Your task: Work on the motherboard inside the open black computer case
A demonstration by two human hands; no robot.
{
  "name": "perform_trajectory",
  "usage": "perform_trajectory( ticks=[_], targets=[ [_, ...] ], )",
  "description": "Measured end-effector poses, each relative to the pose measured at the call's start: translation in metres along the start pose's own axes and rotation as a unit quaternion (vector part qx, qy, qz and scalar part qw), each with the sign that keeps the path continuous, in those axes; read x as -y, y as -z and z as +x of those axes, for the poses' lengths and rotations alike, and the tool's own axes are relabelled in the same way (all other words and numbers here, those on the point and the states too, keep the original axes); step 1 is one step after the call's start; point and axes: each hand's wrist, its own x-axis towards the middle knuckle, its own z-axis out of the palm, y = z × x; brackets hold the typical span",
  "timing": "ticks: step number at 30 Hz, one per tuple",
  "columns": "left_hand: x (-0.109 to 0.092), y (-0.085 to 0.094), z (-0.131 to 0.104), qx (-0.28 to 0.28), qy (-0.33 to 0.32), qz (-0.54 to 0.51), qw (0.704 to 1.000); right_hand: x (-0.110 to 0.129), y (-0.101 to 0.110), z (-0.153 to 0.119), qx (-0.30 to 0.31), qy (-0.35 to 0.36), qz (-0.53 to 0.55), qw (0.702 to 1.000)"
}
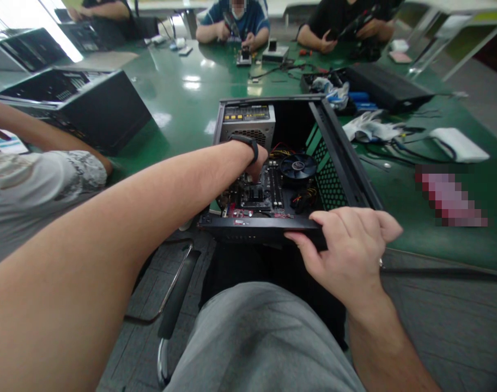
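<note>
In front of me an open black computer case (pixel 265 223) lies on its side, its near edge over my lap. My right hand (pixel 346 245) grips that near edge at the right corner, thumb below and fingers on top. My left hand (pixel 257 163), with a black band at the wrist, reaches down inside toward the motherboard (pixel 254 193). Its fingers look drawn together; their tips and anything in them are hidden. Beyond it sits a silver power supply (pixel 250 128). To its right is a round black cooling fan (pixel 298 165), with thin coloured wires nearby.
On the green table (pixel 179 109), another black case (pixel 97 111) stands to the left beside a co-worker's arm (pixel 48 130). At right lie white gloves (pixel 373 128), cables, a white package (pixel 459 144) and a dark box (pixel 387 84). Several people work across the table.
</note>
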Motion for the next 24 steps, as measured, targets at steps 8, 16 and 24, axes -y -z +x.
perform_trajectory(
  ticks=[8,16,24],
  targets=[
    [0.0,0.002,-0.002,0.004,0.011,0.014,1.0,0.001,0.001,0.001,-0.004,-0.003,0.0,1.0],
    [-0.015,0.013,-0.022,0.025,0.018,0.061,0.998,0.004,0.003,0.003,-0.005,-0.01,0.004,1.0],
    [-0.024,0.022,-0.035,0.038,0.017,0.076,0.996,0.004,0.003,0.004,-0.005,-0.012,0.015,1.0]
  ],
)
